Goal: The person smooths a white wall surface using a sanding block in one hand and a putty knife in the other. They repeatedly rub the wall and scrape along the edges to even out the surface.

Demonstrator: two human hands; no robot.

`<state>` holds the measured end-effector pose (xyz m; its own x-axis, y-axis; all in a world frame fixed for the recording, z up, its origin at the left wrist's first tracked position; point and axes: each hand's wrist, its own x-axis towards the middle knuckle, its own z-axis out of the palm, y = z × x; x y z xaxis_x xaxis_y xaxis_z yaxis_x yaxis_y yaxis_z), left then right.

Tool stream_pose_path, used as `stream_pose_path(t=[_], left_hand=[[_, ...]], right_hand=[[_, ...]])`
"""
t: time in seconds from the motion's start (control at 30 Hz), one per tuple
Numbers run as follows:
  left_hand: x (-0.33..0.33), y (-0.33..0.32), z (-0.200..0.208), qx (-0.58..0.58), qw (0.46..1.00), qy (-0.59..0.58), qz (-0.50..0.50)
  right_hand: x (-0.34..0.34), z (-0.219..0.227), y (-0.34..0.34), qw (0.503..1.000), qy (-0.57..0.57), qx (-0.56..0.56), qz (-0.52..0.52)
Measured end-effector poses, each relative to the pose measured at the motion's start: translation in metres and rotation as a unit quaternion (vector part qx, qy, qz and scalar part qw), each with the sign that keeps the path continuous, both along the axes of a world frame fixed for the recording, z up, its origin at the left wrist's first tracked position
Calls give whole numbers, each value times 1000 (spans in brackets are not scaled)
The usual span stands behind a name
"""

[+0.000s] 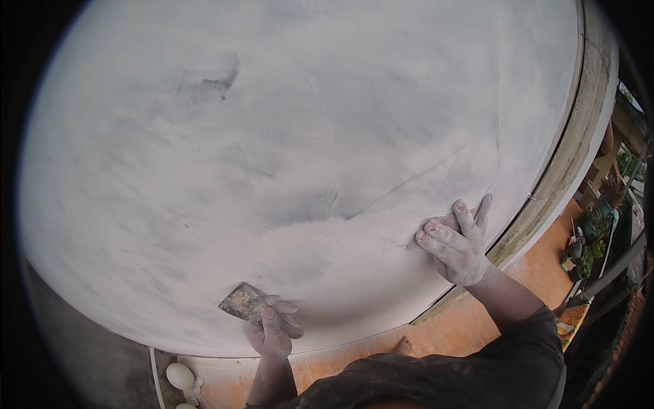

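- Left hand (272, 332): is gripping a scraper (242, 301) near the lower end of its blade, the fingers closing against it
- Scraper: is lying at a tilt in front of the wall surface (293, 157), its broad, stained end pointing up and left; whether the blade is touching the surface, cannot tell
- Right hand (460, 249): is resting on the same surface near its right border, fingers extending up and left, the outer two spreading apart; dust is coating the skin
- Thin grey piece (447, 219): is showing in part under the right fingers; the thumb is hiding, so whether the hand is pinching the piece or only pressing it, cannot tell
- Wall surface: is showing whitish and grey patches, a dark smudge (219, 83) at upper left and fine lines
- Weathered strip (545, 184): is running along the right border
- Below: a bare foot (403, 345) is standing on the orange floor (453, 330)
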<state>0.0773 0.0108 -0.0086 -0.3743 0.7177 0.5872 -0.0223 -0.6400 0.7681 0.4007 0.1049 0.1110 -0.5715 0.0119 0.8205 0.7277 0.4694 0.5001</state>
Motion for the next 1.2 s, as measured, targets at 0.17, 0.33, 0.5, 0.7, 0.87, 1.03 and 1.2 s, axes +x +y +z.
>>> stream_pose_path(t=[0.17, 0.33, 0.5, 0.7, 0.87, 1.03, 1.2], left_hand=[[2, 1, -2, -8, 1000, -6, -7], [3, -1, -3, -31, 999, -30, 14], [4, 0, -2, -40, 999, -26, 3], [8, 1, -7, -28, 999, -34, 9], [9, 1, -6, -23, 999, -44, 22], [8, 1, -8, -12, 1000, -24, -16], [9, 2, -10, -2, 1000, -18, -9]], right_hand=[[-20, 23, -2, 999, -35, -21, 28], [-67, 25, -2, 977, -153, -145, 32], [-24, 4, -5, 1000, -23, -4, 18], [-37, 4, 4, 992, -117, -43, 0], [-61, 2, 3, 991, -110, -80, 12], [-40, 9, -16, 995, -55, -81, 12], [-77, 12, -16, 977, -137, -166, 9]])
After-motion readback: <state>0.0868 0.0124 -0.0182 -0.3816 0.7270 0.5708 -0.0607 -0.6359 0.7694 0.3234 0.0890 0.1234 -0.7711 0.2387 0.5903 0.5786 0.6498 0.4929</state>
